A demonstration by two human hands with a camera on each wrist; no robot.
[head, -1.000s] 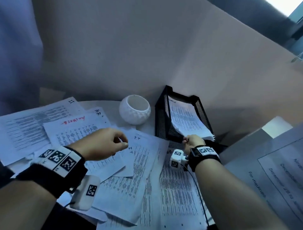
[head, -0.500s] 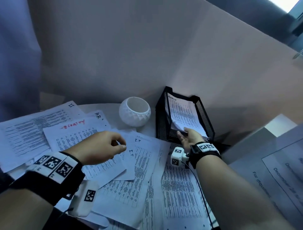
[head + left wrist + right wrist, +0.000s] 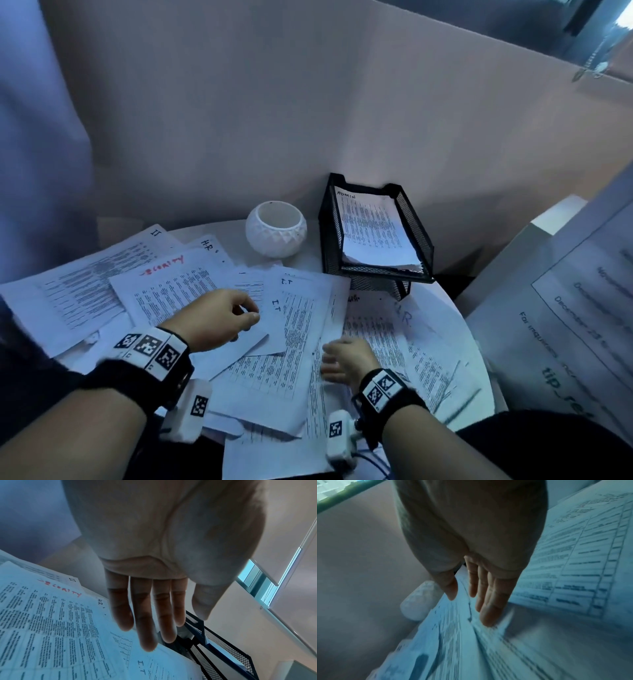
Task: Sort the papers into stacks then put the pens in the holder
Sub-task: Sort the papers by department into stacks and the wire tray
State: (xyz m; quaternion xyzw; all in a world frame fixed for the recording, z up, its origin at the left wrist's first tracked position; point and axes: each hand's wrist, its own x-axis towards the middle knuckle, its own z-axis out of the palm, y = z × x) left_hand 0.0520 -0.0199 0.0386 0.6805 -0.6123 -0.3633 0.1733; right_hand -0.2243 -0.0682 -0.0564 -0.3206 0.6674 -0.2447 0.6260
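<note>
Loose printed papers cover the white table, marked SECURITY, IT and HR. A black mesh tray at the back holds a sheet marked ADMIN. To its left the white faceted holder stands with no pens showing in it. My left hand hovers over the SECURITY and IT sheets, fingers relaxed and holding nothing. Blurred, my right hand is low over the papers in front of the tray, its fingers straight. I see no pens.
A beige partition wall rises right behind the tray and holder. On the right, a large printed notice stands beside the table's curved edge. Papers overhang the near edge by my wrists.
My right hand let go of the sheet in the tray and drew back toward me, down to the loose papers. The sheet now lies flat in the tray. My left hand barely moved.
</note>
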